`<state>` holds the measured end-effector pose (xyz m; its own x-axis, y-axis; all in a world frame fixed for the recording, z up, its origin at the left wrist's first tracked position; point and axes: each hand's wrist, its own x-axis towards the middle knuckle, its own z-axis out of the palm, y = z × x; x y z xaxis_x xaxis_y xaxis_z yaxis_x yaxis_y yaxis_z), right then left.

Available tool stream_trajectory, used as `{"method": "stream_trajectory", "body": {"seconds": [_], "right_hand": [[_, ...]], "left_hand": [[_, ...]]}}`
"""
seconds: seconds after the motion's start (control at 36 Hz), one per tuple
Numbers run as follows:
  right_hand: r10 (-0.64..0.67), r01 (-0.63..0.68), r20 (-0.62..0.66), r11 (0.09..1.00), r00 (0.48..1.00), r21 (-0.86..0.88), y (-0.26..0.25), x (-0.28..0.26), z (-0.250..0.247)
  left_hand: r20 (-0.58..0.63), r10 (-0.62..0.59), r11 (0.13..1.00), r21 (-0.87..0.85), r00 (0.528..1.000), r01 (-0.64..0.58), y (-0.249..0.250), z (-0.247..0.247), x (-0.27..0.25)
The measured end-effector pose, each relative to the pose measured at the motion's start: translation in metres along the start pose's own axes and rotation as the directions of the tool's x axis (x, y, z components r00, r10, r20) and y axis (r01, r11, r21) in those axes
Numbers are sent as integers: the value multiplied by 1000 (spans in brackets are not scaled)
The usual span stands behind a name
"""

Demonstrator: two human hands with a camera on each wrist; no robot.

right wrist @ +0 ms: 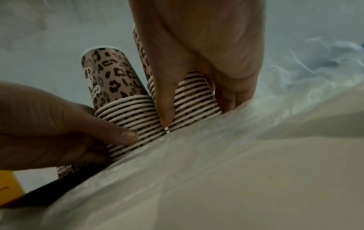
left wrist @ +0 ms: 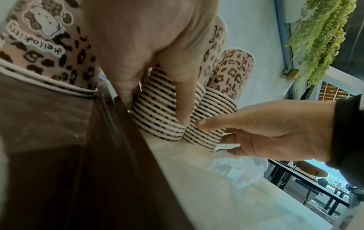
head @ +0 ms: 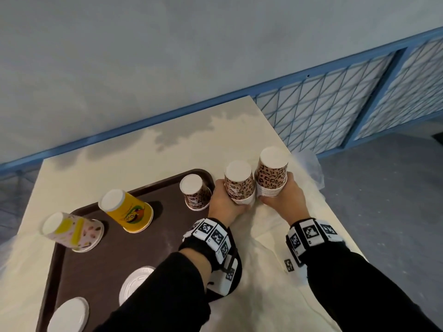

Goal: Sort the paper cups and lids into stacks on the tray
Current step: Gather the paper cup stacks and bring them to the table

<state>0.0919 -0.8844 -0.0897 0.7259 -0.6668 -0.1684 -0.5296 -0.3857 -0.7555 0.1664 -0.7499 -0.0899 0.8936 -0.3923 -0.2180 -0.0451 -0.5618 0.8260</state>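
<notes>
Two upside-down stacks of leopard-print cups stand side by side on the table, just right of the brown tray (head: 79, 264). My left hand (head: 236, 204) grips the shorter stack (head: 239, 183) around its rims (left wrist: 157, 109). My right hand (head: 271, 196) grips the taller stack (head: 272, 173), thumb across the rolled rims (right wrist: 197, 99). The two stacks touch at their bases. On the tray stand a third leopard stack (head: 195, 191), a yellow cup stack (head: 129, 212) and a pink-and-yellow stack (head: 72, 231), all upside down. White lids (head: 135, 282) lie at the tray's near end.
Crumpled clear plastic wrap (head: 271, 283) covers the table right of the tray and under my hands. A second white lid pile (head: 69, 315) lies at the tray's near left. A blue mesh fence (head: 335, 99) runs behind the table's far right edge.
</notes>
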Motion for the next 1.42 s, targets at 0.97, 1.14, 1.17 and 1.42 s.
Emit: {"method": "stream_trajectory", "body": {"seconds": [0.97, 1.14, 1.17, 1.42], "right_hand": [[-613, 703, 430, 707, 663, -77, -262, -275, 191], [-691, 809, 549, 586, 471, 43, -317, -354, 289], [-697, 817, 563, 573, 445, 64, -325, -368, 304], [-721, 871, 656, 450, 224, 197, -375, -476, 427]], "left_hand": [[-599, -2, 802, 478, 801, 360, -134, -364, -260], [-784, -16, 792, 369, 620, 487, -200, -459, -338], [-802, -49, 777, 344, 595, 527, -212, -471, -350], [-892, -301, 776, -23, 338, 630, -313, -551, -430]]}}
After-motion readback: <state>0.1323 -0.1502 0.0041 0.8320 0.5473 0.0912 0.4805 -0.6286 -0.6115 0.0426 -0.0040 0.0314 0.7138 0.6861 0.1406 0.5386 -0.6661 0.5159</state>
